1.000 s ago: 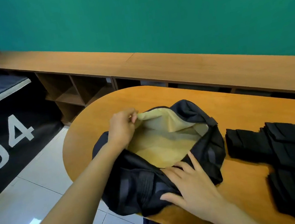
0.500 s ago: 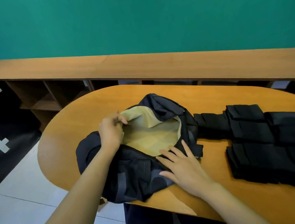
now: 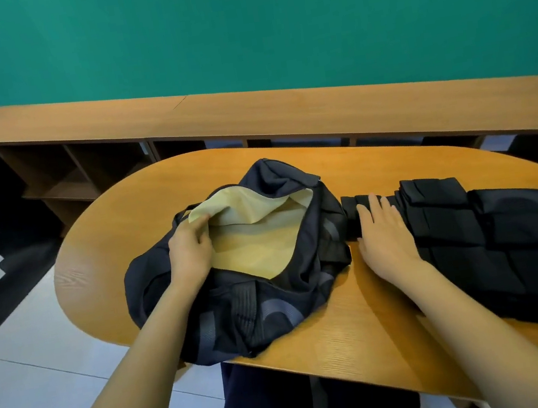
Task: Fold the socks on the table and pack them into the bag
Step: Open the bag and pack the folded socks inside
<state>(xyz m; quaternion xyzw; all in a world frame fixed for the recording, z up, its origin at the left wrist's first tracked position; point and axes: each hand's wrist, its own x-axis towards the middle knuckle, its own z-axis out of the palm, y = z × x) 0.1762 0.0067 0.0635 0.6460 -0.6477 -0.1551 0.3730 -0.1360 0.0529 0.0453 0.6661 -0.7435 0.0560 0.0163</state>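
A dark navy bag (image 3: 257,302) lies on the oval wooden table (image 3: 365,335), its mouth pulled wide to show a cream lining (image 3: 252,240). My left hand (image 3: 190,253) pinches the left rim of that opening and holds it up. To the bag's right, several folded black socks (image 3: 492,231) lie in rows. My right hand (image 3: 383,239) lies flat with straight fingers on the leftmost folded sock (image 3: 352,216), just beside the bag.
A long wooden bench (image 3: 282,108) with open cubbies runs behind the table under a green wall. White floor tiles and a black mat with large white numerals lie to the left. My dark trousers show below the table's near edge.
My right hand has left the bag's near rim and moved right onto the folded socks. The left hand keeps its hold on the bag's opening. The camera has panned right.
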